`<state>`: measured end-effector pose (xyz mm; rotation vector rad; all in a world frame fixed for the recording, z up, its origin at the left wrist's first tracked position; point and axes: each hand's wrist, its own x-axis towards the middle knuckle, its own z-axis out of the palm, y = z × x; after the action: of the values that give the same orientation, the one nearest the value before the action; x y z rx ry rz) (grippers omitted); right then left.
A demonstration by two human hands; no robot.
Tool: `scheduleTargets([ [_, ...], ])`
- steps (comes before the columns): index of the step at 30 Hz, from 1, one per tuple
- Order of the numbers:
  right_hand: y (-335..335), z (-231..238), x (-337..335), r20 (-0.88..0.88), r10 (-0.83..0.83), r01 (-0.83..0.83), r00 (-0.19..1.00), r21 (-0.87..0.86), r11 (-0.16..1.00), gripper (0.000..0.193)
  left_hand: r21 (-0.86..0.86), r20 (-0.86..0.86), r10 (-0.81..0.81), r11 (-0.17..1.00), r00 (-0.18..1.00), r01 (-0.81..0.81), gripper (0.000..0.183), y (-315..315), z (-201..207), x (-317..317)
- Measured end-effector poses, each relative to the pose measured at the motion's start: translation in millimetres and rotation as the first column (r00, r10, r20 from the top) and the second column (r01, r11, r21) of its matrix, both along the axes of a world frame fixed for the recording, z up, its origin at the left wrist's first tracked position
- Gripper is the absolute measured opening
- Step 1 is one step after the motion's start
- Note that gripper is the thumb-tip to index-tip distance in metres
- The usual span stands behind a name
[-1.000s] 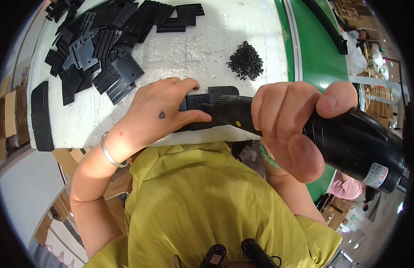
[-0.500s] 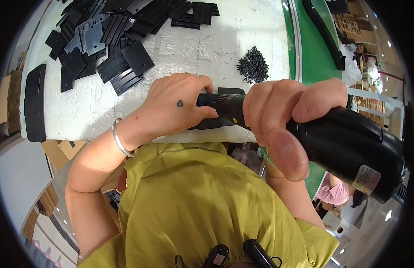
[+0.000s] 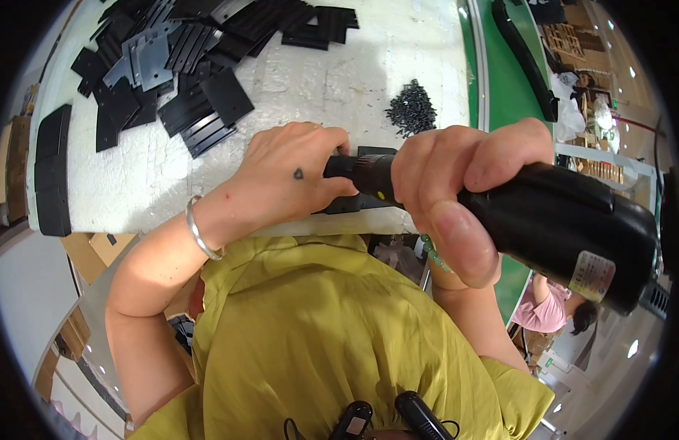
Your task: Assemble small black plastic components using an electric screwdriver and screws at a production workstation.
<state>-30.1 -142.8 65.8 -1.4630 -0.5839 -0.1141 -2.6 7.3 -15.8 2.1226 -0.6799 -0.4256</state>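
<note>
White tabletop (image 3: pixel 332 81) carries a pile of screws (image 3: pixel 411 110). Near its front edge, the left hand (image 3: pixel 284 165) pinches a black part (image 3: pixel 338 167); the right hand (image 3: pixel 446 176) has its grip around a screwdriver (image 3: pixel 567 224).

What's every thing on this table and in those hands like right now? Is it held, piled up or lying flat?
Left hand: bent, thumb and fingers on the black part
Right hand: closed around the power tool
Power tool: held, nose at the black part; can't tell if running
Black part: held on the table
Small black screws: loose, heaped
Black plates: jumbled, overlapping
Long black piece: lying apart at left
</note>
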Motion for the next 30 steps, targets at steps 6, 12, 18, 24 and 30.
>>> scheduleTargets([
  [6, -46.7, 20.2, 18.8, 0.126, -0.077, 0.043, 0.989, 0.259, 0.965, 0.028, 0.002, 0.067, -0.002, 1.0, 0.998, 0.002, 0.034, 9.6, 0.9, -8.6],
  [12, -56.8, -21.7, 49.4, 0.028, -0.411, 0.377, 0.911, 0.344, 0.86, 0.025, -0.022, 0.217, 0.049, 0.999, 0.975, -0.046, 0.039, 10.1, 13.3, 0.6],
  [18, -58.2, -37.6, 61.3, 0.017, -0.435, 0.413, 0.9, 0.283, 0.866, 0.024, -0.048, 0.249, 0.024, 0.999, 0.968, -0.012, 0.03, -0.5, 12.0, 12.6],
  [24, -56.2, -26.3, 54.3, 0.008, -0.363, 0.337, 0.932, 0.352, 0.873, 0.025, -0.029, 0.348, 0.028, 0.999, 0.937, -0.02, 0.022, -27.3, 4.5, 38.4],
  [30, -61.9, -7.0, 34.3, 0.05, -0.3, 0.254, 0.953, 0.407, 0.877, 0.031, -0.147, 0.58, 0.022, 0.986, 0.814, 0.078, 0.016, -55.4, -7.5, 54.4],
])
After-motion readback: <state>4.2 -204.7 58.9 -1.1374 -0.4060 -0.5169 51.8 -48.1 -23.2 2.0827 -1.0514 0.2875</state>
